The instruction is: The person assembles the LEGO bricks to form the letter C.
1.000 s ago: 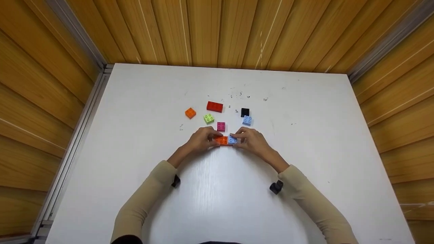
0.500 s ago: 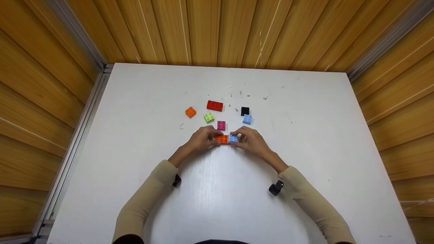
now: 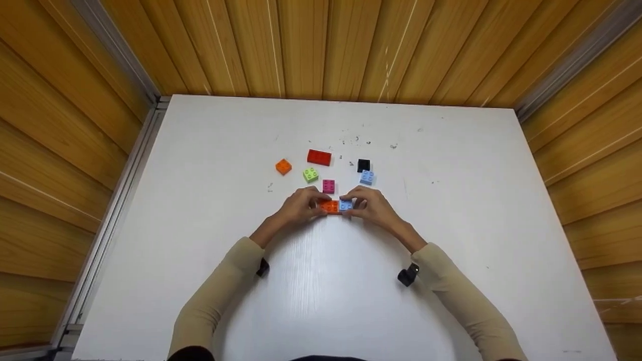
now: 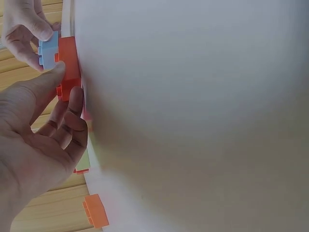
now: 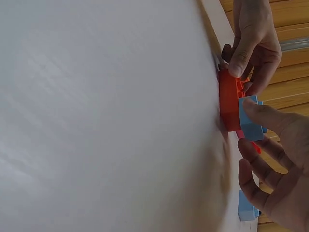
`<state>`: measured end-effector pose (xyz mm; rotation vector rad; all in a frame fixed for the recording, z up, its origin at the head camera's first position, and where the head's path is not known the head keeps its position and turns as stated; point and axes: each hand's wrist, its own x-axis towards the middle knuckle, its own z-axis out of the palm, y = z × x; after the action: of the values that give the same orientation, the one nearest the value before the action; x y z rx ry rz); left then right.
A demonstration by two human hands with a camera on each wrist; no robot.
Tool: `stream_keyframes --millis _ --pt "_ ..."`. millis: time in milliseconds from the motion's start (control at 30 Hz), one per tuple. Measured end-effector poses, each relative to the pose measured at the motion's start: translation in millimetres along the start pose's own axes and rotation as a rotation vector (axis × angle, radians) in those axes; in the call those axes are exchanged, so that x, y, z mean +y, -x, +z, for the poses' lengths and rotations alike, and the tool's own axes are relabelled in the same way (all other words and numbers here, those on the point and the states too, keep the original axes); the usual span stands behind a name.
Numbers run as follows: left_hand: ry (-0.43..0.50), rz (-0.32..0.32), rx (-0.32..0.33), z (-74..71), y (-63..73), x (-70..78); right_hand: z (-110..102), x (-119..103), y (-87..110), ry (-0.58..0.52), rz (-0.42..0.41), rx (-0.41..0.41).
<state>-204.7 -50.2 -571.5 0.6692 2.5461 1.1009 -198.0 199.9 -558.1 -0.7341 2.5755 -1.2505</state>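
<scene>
My left hand grips the left end of a long orange-red brick between thumb and fingers. A light blue square brick sits on the studs at its right end; whether it is fully pressed down I cannot tell. My right hand pinches that blue brick. In the right wrist view, the thumb lies on the blue brick's near side, and other fingers curl below. The left wrist view has the left thumb against the orange-red brick. Just beyond the hands lies a magenta brick.
Farther back on the white table lie a lime brick, an orange brick and a long red brick. At the back right, a second light blue brick is beside a black brick. Wood-patterned walls surround the table.
Both hands keep hold of the same bricks in the same spot. Only a slight shift of the right fingers around the blue brick shows.
</scene>
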Motion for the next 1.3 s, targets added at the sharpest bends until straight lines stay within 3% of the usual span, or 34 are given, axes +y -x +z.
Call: stream_keyframes --millis 267,533,700,933,1300 --pt "-0.02 0.026 0.02 -3.9 1.3 -7.2 12 4 -6.6 -0.033 -0.024 0.061" --pt "-0.011 0.058 -0.017 -13.3 -4.2 -9.3 14 4 -13.4 -0.051 0.054 0.039" --pt "0.046 0.063 -0.034 -20.8 -10.2 -9.1 13 3 -12.8 -0.052 0.079 0.04" --pt "0.079 0.08 0.144 -30.1 -19.4 -9.0 16 0 -9.3 -0.05 0.112 0.04" --pt "0.05 -0.065 0.366 -40.2 -22.0 -15.9 21 -2 -7.2 -0.049 0.117 0.056"
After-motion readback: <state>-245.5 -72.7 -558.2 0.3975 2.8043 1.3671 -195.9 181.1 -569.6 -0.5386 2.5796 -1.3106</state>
